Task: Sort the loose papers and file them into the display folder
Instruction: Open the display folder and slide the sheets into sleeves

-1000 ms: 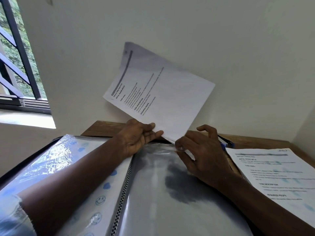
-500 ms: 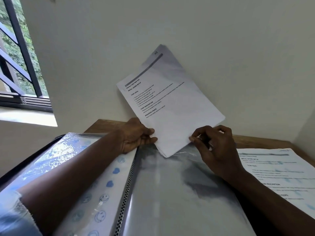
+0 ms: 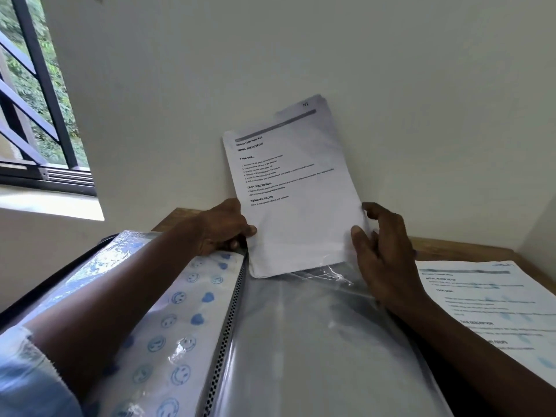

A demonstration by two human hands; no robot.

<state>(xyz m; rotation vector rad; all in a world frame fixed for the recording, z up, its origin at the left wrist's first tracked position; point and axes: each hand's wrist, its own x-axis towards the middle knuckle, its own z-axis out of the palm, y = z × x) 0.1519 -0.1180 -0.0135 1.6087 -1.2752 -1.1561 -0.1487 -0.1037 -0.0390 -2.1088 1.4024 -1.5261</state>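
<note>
A pale blue sleeve [image 3: 27, 380] sits at the bottom left corner. The folder [image 3: 186, 326] lies open on the table [image 3: 451, 249]. Its left page is printed with blue smileys and hearts, a perforated spine [image 3: 228, 326] runs up the middle, and a clear pocket [image 3: 301, 341] forms the right page. The left forearm crosses the patterned page and the right forearm crosses the pocket's right side.

To the right of the folder, loose papers [image 3: 487, 302] lie flat on the table, printed side up.

Further off, both hands hold one printed paper [image 3: 294, 191] nearly upright above the pocket's top. The left hand [image 3: 219, 227] grips its left edge, fingers curled and thumb on the front. The right hand [image 3: 382, 251] pinches the right edge, with the thumb on the front and the fingers bent behind. The paper's lower edge meets the pocket's mouth, where crinkled plastic overlaps its lower right corner. How far in it sits I cannot tell.

Behind stands a plain wall [image 3: 301, 55], with a barred window [image 3: 33, 100] at the left showing green leaves.
</note>
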